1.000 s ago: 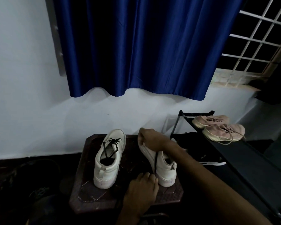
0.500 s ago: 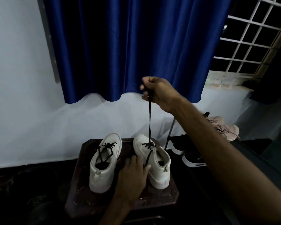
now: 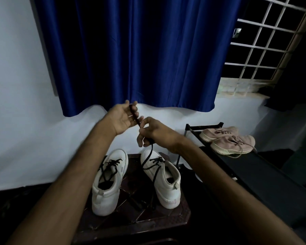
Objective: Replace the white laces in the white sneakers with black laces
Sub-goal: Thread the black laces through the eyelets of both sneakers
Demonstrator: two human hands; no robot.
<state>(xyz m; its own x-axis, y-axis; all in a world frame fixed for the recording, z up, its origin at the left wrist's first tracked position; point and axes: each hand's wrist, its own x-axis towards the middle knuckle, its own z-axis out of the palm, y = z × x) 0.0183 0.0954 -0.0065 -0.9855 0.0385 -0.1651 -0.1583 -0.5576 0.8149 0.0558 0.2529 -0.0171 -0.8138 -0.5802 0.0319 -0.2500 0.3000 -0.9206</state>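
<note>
We see both forearms raised above the stool (image 3: 175, 214). The left hand (image 3: 124, 119), palm turned up, curls its fingers round the free end of the black lace (image 3: 149, 153). The right hand (image 3: 152, 131) touches it and pinches the same lace, which drops to the right sneaker (image 3: 164, 179) on the stool.

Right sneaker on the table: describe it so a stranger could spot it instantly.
Below the blue curtain stands a dark low table bearing two white sneakers. Take the right sneaker, nearer the shoe rack. Unlike the left sneaker, its black lace rises into the right hand.
</note>
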